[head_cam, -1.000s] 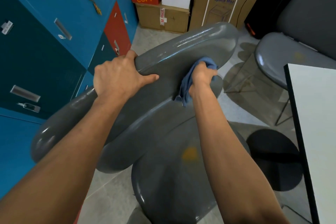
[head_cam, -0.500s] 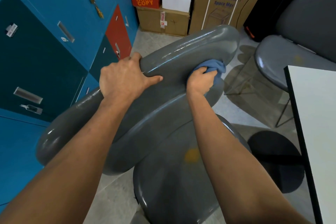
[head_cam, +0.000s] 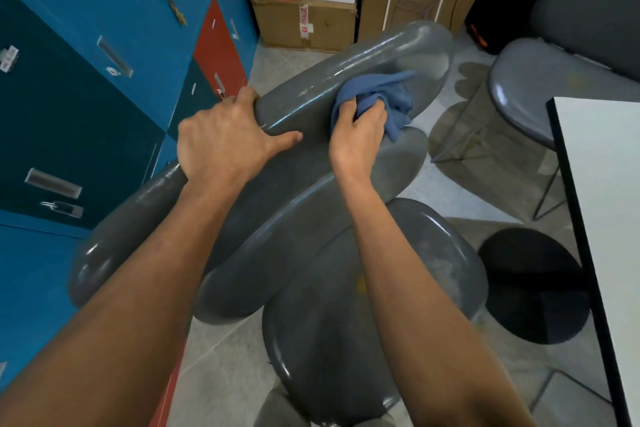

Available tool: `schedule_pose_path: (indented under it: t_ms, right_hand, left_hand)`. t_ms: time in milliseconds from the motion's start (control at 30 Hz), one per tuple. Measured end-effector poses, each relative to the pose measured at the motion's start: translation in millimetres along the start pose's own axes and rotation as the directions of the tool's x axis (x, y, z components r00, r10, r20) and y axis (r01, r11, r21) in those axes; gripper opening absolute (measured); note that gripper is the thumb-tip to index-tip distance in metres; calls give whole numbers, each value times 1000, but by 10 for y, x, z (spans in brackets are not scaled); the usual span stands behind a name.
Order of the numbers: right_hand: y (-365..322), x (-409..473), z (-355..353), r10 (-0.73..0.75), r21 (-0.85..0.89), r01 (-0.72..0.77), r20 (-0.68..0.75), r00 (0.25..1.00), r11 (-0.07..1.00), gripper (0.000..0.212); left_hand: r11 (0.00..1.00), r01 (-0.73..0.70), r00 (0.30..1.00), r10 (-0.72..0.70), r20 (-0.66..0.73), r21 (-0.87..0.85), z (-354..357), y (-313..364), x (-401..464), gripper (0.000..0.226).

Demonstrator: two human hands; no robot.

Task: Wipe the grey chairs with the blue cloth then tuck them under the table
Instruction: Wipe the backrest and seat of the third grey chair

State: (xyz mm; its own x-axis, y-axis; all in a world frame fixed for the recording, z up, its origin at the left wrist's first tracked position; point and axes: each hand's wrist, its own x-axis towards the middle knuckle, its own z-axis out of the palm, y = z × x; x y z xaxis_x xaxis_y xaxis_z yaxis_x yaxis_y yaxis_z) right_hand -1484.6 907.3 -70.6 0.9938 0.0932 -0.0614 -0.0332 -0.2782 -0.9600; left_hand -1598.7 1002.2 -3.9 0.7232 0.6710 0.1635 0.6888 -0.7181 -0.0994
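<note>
Fingers (head_cam: 370, 107) bunching blue cloth (head_cam: 388, 97), on grey chair (head_cam: 311, 104)

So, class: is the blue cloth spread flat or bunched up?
Bunched up. The blue cloth is crumpled into folds in the right hand, pressed against the grey chair's backrest, which the left hand grips.

**Glossy plastic, soft cloth, plain card**

The grey chair (head_cam: 294, 156) has a smooth, glossy plastic shell that catches streaks of light. On its backrest the blue cloth (head_cam: 384, 97) looks soft, matt and crumpled. Behind the chair stand matt cardboard boxes (head_cam: 304, 24); left of it, lockers (head_cam: 86, 45) in smooth painted metal; right of it, a matt white table (head_cam: 606, 184).
</note>
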Motion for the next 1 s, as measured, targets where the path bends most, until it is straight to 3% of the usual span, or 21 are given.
schedule_pose_path:
  t_ms: [67,167,233,300,367,467,600,733,800,900,1000]
  right_hand:
    - [275,-142,55,112,-12,-112,56,992,994,34]
    - [553,-197,132,361,-5,-364,145,921,931,31]
    - [535,-147,162,434,-20,-436,147,889,900,30]
    - [389,-90,153,408,-31,-407,79,910,913,36]
    - [156,-85,147,276,-18,-276,27,961,961,39]
    - [4,-255,196,125,-10,-125,47,991,992,41]
    - [410,-606,276,339,-34,-339,194,921,940,44]
    - [528,-598,321,528,-28,-536,228,818,844,45]
    - [418,-506,311,499,1,-507,172,849,862,46]
    - [131,-349,288,340,24,-342,63,938,940,37]
    - [-3,-378,256,238,37,-240,65,969,970,31]
  left_hand:
    - [1000,-7,1000,7,-21,-14,3,2,-6,90]
    - [1000,-9,1000,9,-28,-16,0,4,-5,88]
    - [1000,-9,1000,9,-23,-9,-10,4,-8,88]
    - [1000,-14,999,13,-33,-14,-9,1,-18,88]
    - [999,-15,999,14,-48,-29,3,1,-20,88]
    - [1000,-11,999,10,-45,-22,17,1,-12,88]
    - [999,-29,998,26,-64,-42,8,2,-33,87]
    - [998,-29,998,27,-50,-48,8,5,-28,86]
    - [998,-35,998,32,-58,-50,12,-2,-30,87]
    - [998,-35,998,32,-60,-51,31,-11,-24,88]
    - [998,-27,1000,27,2,-57,9,-5,-17,87]
